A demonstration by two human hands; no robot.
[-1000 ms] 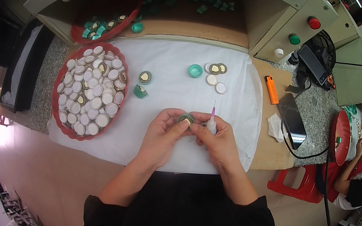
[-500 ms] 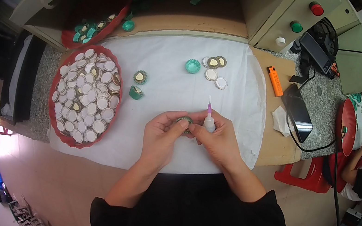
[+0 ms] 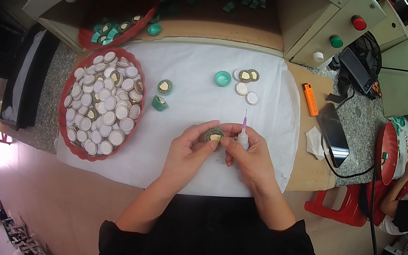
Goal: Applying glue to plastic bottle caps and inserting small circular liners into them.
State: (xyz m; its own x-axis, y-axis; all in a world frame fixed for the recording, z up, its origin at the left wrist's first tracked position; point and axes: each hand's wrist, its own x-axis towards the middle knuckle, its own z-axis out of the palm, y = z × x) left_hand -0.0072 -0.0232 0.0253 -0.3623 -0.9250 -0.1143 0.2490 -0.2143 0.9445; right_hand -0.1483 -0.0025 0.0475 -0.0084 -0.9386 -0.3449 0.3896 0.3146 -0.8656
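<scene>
Between its thumb and fingers, my left hand (image 3: 186, 152) grips a small green fluted cup (image 3: 213, 133) with a dark disc and a gold patch at its top. My right hand (image 3: 255, 162) holds a small white squeeze bottle (image 3: 242, 140), its purple needle tip pointing away from me. The right thumb and fingertip reach close to the cup's edge; whether they touch it I cannot tell. Left of centre on the white sheet (image 3: 196, 73), one filled green cup (image 3: 164, 87) stands upright and another (image 3: 159, 103) lies tilted. Farther off sits an unfilled green cup (image 3: 222, 78) beside several round discs (image 3: 242, 88).
A red scalloped tray (image 3: 61, 119) piled with white-backed discs stands at left. Behind it, a red bowl (image 3: 95, 11) holds green cups inside the shelf. At right lie an orange lighter (image 3: 311, 99), a tissue (image 3: 314, 142), a phone (image 3: 334, 139) and a cable. Another person sits far right.
My left thumb has shifted down off the cup, so its gold-patched disc now shows. The right hand keeps the bottle and has moved slightly. The whole view has shifted a little.
</scene>
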